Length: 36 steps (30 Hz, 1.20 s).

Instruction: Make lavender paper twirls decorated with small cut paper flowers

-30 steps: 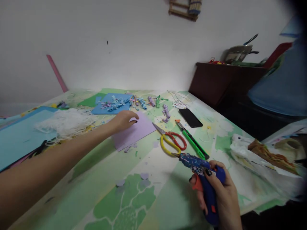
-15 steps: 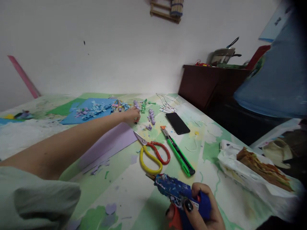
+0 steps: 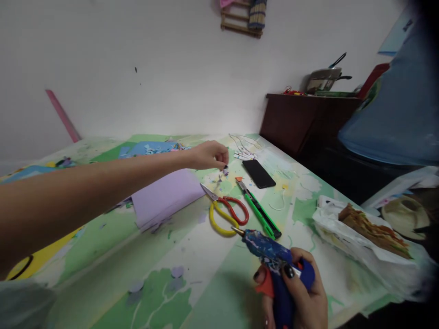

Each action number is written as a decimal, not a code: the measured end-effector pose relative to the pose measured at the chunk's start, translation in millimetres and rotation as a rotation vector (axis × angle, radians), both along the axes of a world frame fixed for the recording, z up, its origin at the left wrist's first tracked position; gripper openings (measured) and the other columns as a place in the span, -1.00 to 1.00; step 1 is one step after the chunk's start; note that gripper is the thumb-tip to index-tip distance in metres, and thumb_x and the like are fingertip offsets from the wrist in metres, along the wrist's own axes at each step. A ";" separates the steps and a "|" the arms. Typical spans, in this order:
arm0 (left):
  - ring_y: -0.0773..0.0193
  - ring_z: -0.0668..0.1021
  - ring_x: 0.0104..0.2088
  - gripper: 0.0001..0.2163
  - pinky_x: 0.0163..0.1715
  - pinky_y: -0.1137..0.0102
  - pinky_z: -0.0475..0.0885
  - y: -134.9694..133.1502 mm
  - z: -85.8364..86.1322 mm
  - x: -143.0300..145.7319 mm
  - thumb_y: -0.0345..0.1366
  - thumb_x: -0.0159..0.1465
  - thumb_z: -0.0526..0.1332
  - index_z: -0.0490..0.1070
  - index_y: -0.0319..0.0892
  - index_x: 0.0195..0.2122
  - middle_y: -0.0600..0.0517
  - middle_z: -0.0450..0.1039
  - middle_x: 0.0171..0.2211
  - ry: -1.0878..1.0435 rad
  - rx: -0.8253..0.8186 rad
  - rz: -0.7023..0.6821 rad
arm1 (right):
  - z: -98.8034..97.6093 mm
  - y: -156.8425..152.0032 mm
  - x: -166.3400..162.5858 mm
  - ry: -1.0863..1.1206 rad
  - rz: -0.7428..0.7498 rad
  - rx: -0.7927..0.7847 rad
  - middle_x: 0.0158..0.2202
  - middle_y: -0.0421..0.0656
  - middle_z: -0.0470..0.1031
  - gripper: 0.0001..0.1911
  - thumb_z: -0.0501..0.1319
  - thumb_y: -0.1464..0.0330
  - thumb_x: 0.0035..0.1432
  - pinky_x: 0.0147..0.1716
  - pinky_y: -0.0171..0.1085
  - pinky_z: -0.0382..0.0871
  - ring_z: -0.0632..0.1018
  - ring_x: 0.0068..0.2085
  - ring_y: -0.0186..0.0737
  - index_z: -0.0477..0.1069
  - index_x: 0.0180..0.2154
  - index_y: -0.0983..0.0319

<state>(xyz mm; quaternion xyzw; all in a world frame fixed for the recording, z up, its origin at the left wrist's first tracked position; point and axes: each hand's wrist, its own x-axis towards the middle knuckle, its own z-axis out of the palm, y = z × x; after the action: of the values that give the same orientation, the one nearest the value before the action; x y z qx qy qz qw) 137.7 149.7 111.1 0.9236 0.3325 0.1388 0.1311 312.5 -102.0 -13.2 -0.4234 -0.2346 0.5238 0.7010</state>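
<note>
A pink strip (image 3: 63,115) leaned against the white wall at the far left, and a yellow sheet (image 3: 41,257) lay at the near left edge of the table (image 3: 206,249), which had a green-and-white flowered cover. The bare left forearm stretched across the table, over a blue sheet (image 3: 151,147) strewn with small cuttings and past a lilac sheet (image 3: 164,195) lying flat. The left hand (image 3: 209,155) was turned palm down beyond that sheet, its fingertips pressed together on a small lilac scrap (image 3: 225,172) near the middle of the far part of the table; whether the scrap was off the surface could not be told. Just right of the lilac sheet lay scissors (image 3: 228,211) with one yellow and one red handle, blades pointing toward the hand. Some white strips (image 3: 243,153) lay farther back. A green utility knife (image 3: 259,210) lay beside the scissors, and a black phone (image 3: 258,173) lay just beyond it. Near the front edge, the right hand (image 3: 302,297) was wrapped tightly around the grip of a blue glue gun (image 3: 270,253), with the nozzle pointing toward the scissors' handles. To the right, a white plastic bag (image 3: 363,237) held food, and a pot (image 3: 324,78) stood on a dark cabinet (image 3: 308,119) behind.
</note>
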 end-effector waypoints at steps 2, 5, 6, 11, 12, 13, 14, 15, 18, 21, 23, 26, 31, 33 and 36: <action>0.32 0.52 -0.41 -0.93 -0.43 0.46 0.33 -22.8 16.0 14.2 -0.40 0.11 0.21 0.46 -0.26 -0.40 -0.01 0.52 -0.46 -0.081 -0.025 -0.026 | -2.0 -1.8 4.7 0.029 -0.029 0.072 -0.55 -0.34 0.45 -0.63 0.30 0.19 0.10 -0.88 -0.49 0.12 0.30 -0.83 -0.43 0.10 -0.25 0.10; 0.31 0.52 -0.46 -0.95 -0.51 0.45 0.32 -52.3 34.5 28.5 -0.43 0.10 0.21 0.45 -0.28 -0.41 -0.02 0.51 -0.51 -0.186 -0.162 -0.043 | -6.3 -3.2 14.3 0.069 -0.025 0.154 -0.49 -0.29 0.47 -0.71 0.23 0.17 0.15 -0.88 -0.46 0.13 0.28 -0.83 -0.45 0.14 -0.25 0.12; 0.31 0.52 -0.46 -0.95 -0.51 0.46 0.32 -60.4 37.5 29.9 -0.44 0.10 0.21 0.45 -0.28 -0.41 -0.02 0.51 -0.51 -0.207 -0.180 -0.053 | -7.7 -3.2 17.3 0.077 -0.009 0.164 -0.48 -0.26 0.48 -0.72 0.21 0.15 0.16 -0.88 -0.46 0.14 0.27 -0.83 -0.46 0.16 -0.25 0.14; 0.36 0.50 -0.47 -0.94 -0.47 0.48 0.33 -92.4 15.2 6.3 -0.44 0.09 0.20 0.46 -0.27 -0.44 0.03 0.49 -0.52 -0.132 -0.161 -0.083 | -14.0 0.1 24.8 0.092 0.036 0.178 -0.47 -0.21 0.49 -0.69 0.18 0.10 0.16 -0.89 -0.46 0.14 0.26 -0.82 -0.48 0.23 -0.31 0.20; 0.37 0.49 -0.49 -0.94 -0.48 0.49 0.32 -98.7 4.2 -3.6 -0.43 0.09 0.20 0.47 -0.26 -0.44 0.05 0.49 -0.53 -0.094 -0.178 -0.069 | -15.0 1.2 24.5 0.090 0.036 0.183 -0.47 -0.21 0.49 -0.69 0.18 0.09 0.16 -0.91 -0.47 0.12 0.25 -0.83 -0.48 0.23 -0.30 0.20; 0.37 0.49 -0.48 -0.93 -0.46 0.49 0.33 -105.3 -8.0 -14.5 -0.41 0.10 0.20 0.48 -0.25 -0.42 0.05 0.49 -0.52 -0.056 -0.195 -0.048 | -15.5 2.3 23.7 0.082 0.037 0.189 -0.48 -0.22 0.49 -0.69 0.19 0.09 0.15 -0.92 -0.46 0.10 0.24 -0.84 -0.47 0.23 -0.28 0.19; 0.37 0.49 -0.48 -0.92 -0.45 0.49 0.32 -112.2 -20.8 -26.0 -0.40 0.10 0.20 0.49 -0.24 -0.43 0.06 0.49 -0.51 -0.041 -0.204 -0.018 | -15.5 3.2 22.4 0.065 0.035 0.200 -0.49 -0.24 0.49 -0.69 0.20 0.10 0.14 -0.93 -0.46 0.09 0.24 -0.85 -0.46 0.23 -0.26 0.18; 0.38 0.49 -0.48 -0.92 -0.44 0.50 0.31 -119.0 -33.7 -37.6 -0.40 0.10 0.20 0.49 -0.23 -0.44 0.07 0.49 -0.52 -0.029 -0.216 0.015 | -14.9 3.9 20.6 0.037 0.038 0.211 -0.49 -0.25 0.49 -0.70 0.22 0.12 0.14 -0.94 -0.46 0.09 0.25 -0.85 -0.45 0.22 -0.24 0.16; 0.36 0.50 -0.45 -0.90 -0.41 0.49 0.31 -137.5 -68.5 -69.8 -0.35 0.12 0.19 0.49 -0.21 -0.45 0.07 0.52 -0.49 -0.052 -0.271 0.129 | -9.0 3.7 13.6 -0.072 0.076 0.225 -0.50 -0.29 0.50 -0.71 0.26 0.23 0.12 -0.92 -0.45 0.15 0.31 -0.85 -0.39 0.18 -0.20 0.11; 0.35 0.49 -0.47 -0.87 -0.45 0.49 0.32 -150.5 -93.2 -93.6 -0.32 0.13 0.19 0.51 -0.21 -0.42 0.06 0.53 -0.49 -0.114 -0.325 0.234 | -1.9 0.8 7.0 -0.144 0.135 0.186 -0.53 -0.30 0.50 -0.72 0.26 0.27 0.14 -0.90 -0.46 0.17 0.36 -0.83 -0.35 0.16 -0.22 0.11; 0.33 0.51 -0.46 -0.86 -0.45 0.48 0.35 -157.0 -103.4 -104.1 -0.31 0.14 0.18 0.52 -0.21 -0.39 0.03 0.54 -0.47 -0.165 -0.344 0.268 | 0.5 -0.8 4.6 -0.176 0.179 0.164 -0.53 -0.30 0.49 -0.70 0.27 0.27 0.13 -0.90 -0.45 0.17 0.37 -0.82 -0.34 0.14 -0.22 0.11; 0.29 0.54 -0.40 -0.86 -0.39 0.44 0.40 -164.9 -111.1 -113.7 -0.33 0.16 0.18 0.53 -0.20 -0.37 0.00 0.56 -0.41 -0.231 -0.326 0.257 | 1.2 -2.0 2.4 -0.225 0.287 0.144 -0.54 -0.28 0.48 -0.65 0.29 0.26 0.09 -0.89 -0.42 0.20 0.38 -0.81 -0.30 0.13 -0.20 0.12; 0.29 0.55 -0.36 -0.86 -0.33 0.42 0.42 -173.9 -113.5 -123.1 -0.36 0.23 0.17 0.54 -0.20 -0.35 -0.01 0.55 -0.39 -0.331 -0.132 0.163 | 9.2 -6.3 -11.8 -0.289 0.393 0.014 -0.57 -0.30 0.47 -0.61 0.36 0.27 0.01 -0.88 -0.47 0.17 0.37 -0.80 -0.35 0.17 -0.23 0.12; 0.27 0.55 -0.34 -0.85 -0.32 0.41 0.43 -177.0 -114.2 -127.4 -0.37 0.26 0.17 0.55 -0.20 -0.34 -0.02 0.55 -0.39 -0.325 -0.048 0.090 | 14.6 -9.1 -21.1 -0.322 0.412 -0.021 -0.57 -0.30 0.46 -0.62 0.37 0.28 -0.01 -0.87 -0.47 0.17 0.37 -0.80 -0.35 0.20 -0.25 0.13; 0.25 0.54 -0.31 -0.84 -0.29 0.39 0.43 -183.0 -117.1 -134.4 -0.38 0.29 0.16 0.55 -0.20 -0.30 -0.03 0.57 -0.36 -0.307 0.041 0.025 | 20.8 -12.0 -34.0 -0.391 0.427 -0.053 -0.59 -0.28 0.45 -0.66 0.36 0.28 0.00 -0.87 -0.44 0.18 0.38 -0.80 -0.33 0.23 -0.26 0.13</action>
<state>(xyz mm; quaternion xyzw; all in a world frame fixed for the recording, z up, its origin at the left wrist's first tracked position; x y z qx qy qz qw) 3.3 -33.2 -6.0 0.8899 0.3169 0.2867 0.1598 278.6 -114.0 7.6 -0.4756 -0.4352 0.5739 0.5050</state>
